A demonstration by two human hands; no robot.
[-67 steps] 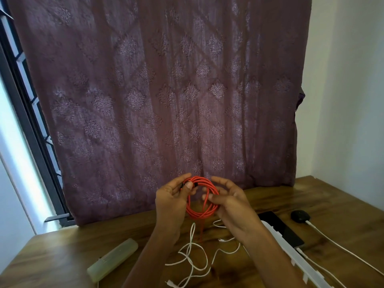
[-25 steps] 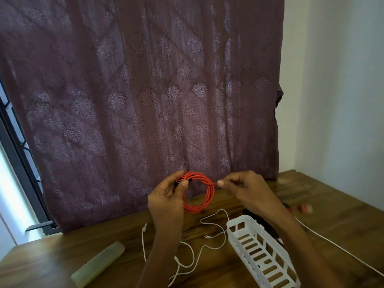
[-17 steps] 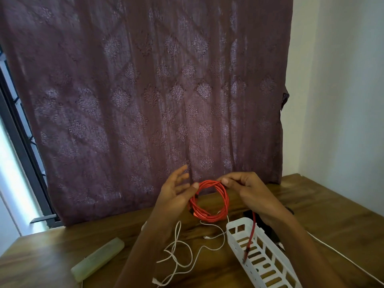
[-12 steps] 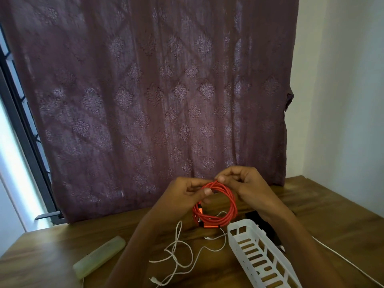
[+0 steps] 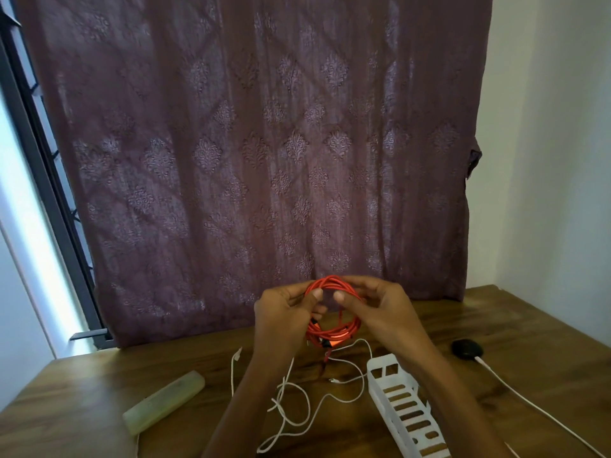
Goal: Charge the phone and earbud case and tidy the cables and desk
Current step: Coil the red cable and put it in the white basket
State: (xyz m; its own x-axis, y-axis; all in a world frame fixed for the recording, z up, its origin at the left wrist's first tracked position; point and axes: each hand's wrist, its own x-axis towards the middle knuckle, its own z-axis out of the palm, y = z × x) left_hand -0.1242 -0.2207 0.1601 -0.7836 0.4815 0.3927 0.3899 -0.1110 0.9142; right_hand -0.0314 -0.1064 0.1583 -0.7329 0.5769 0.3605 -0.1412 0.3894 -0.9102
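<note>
Red cable coil (image 5: 334,335) held over the desk (image 5: 529,332).
Left hand (image 5: 284,312) and right hand (image 5: 386,312) pinch the coil's upper rim, fingers (image 5: 340,296) curled round it, above a loose white cable (image 5: 236,354) near the desk's rear edge.

Colours on the worktop
Red-orange coiled cable (image 5: 334,320); white cable (image 5: 297,404); white slotted basket (image 5: 401,404); brown wood-grain worktop (image 5: 529,328); mauve curtain (image 5: 264,153) with damask diamonds.

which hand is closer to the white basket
Right. The right hand grips the red cable coil just above the far end of the white basket; the left hand grips the coil's other side, farther left.
</note>
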